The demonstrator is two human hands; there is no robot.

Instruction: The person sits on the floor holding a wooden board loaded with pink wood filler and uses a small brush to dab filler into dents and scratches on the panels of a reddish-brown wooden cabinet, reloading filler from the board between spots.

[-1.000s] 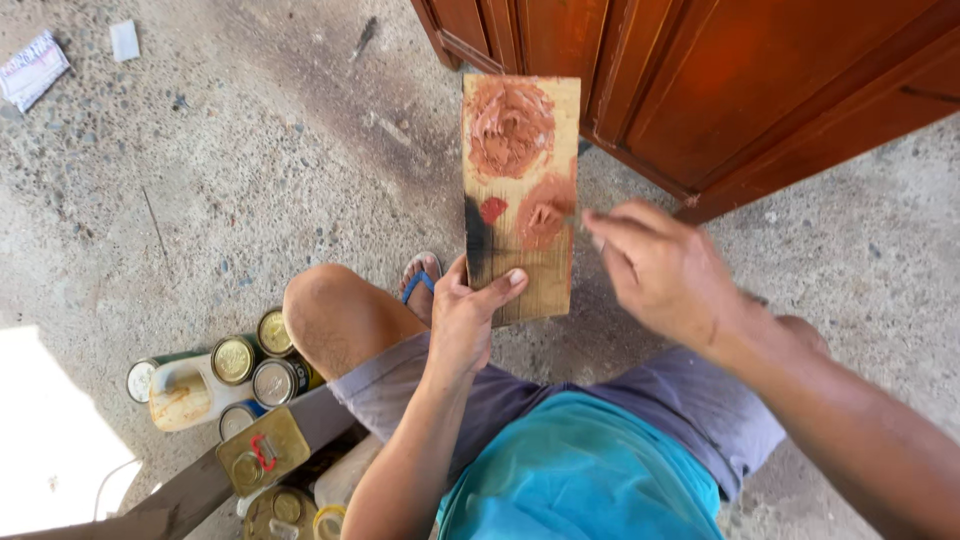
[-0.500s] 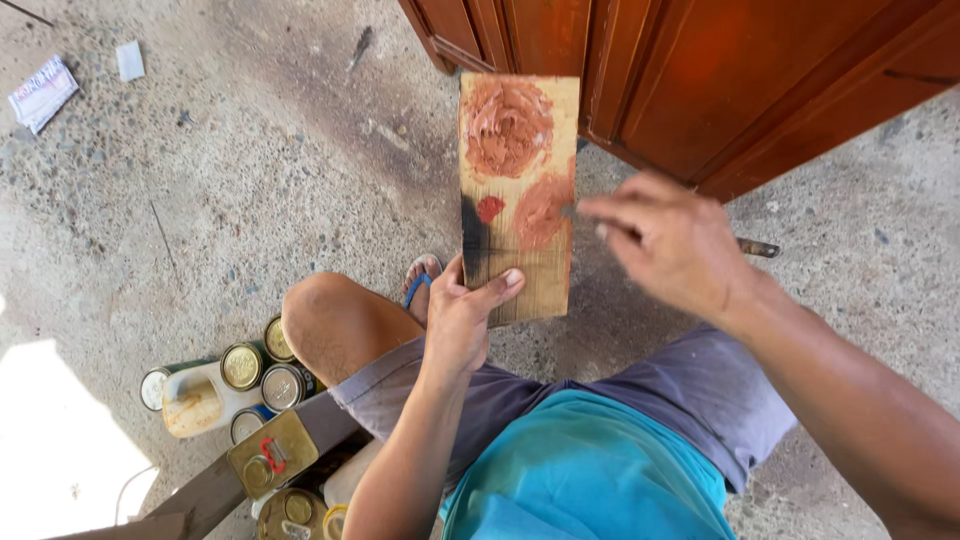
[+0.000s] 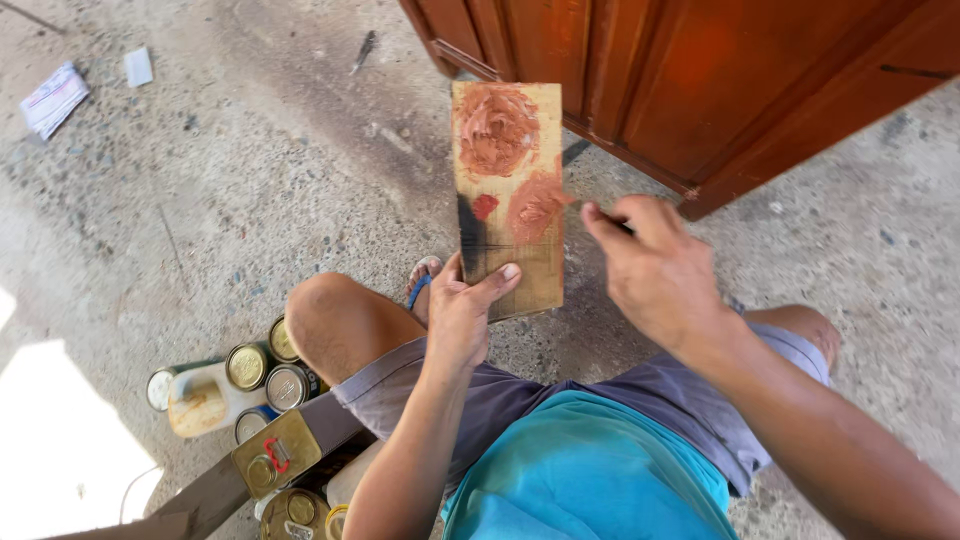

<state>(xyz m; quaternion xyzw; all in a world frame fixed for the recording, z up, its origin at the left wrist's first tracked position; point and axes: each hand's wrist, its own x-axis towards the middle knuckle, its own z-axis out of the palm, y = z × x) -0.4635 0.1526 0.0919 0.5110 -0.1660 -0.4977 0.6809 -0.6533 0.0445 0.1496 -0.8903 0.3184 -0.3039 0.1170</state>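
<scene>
Left hand (image 3: 462, 318) grips the flat rectangular wooden board smeared with reddish-brown putty (image 3: 508, 195) at frame centre; right hand (image 3: 655, 268) pinches a thin tool; loose grip risks dropping the board onto the round metal tins (image 3: 262, 372) at lower left

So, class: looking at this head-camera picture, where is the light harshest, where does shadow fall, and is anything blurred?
Head view: daylight, with a blown-out white patch of sun on the concrete floor at lower left; soft shadow lies under the wooden board and along the red-brown cabinet; the left hand gripping the board is sharp, the right hand slightly soft; the tins show dull glints.
</scene>
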